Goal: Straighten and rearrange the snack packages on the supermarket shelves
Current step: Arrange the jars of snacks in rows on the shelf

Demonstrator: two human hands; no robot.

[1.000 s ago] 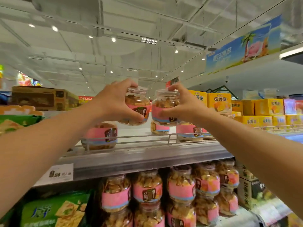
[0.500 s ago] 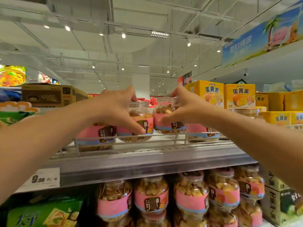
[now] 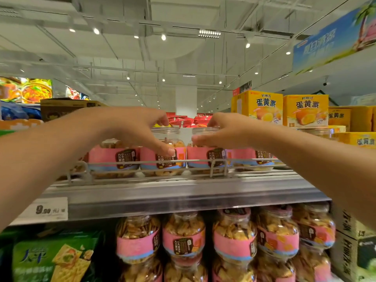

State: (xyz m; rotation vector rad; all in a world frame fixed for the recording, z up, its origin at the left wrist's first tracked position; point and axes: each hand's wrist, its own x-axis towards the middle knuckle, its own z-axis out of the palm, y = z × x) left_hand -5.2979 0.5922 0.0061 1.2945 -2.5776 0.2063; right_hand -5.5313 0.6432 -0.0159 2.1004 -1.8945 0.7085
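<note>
Two upright snack jars side by side behind the top shelf [image 3: 183, 192] rail: left jar [image 3: 162, 157] under the curled left hand [image 3: 130, 129], right jar [image 3: 205, 155] under the right hand [image 3: 221, 131], grips loosening, contact uncertain.

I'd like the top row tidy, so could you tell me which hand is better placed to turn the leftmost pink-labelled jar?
Left, probably. The left hand holds a clear pink-labelled plastic jar right beside the leftmost pink-labelled jar; the right hand would have to cross over.
</note>
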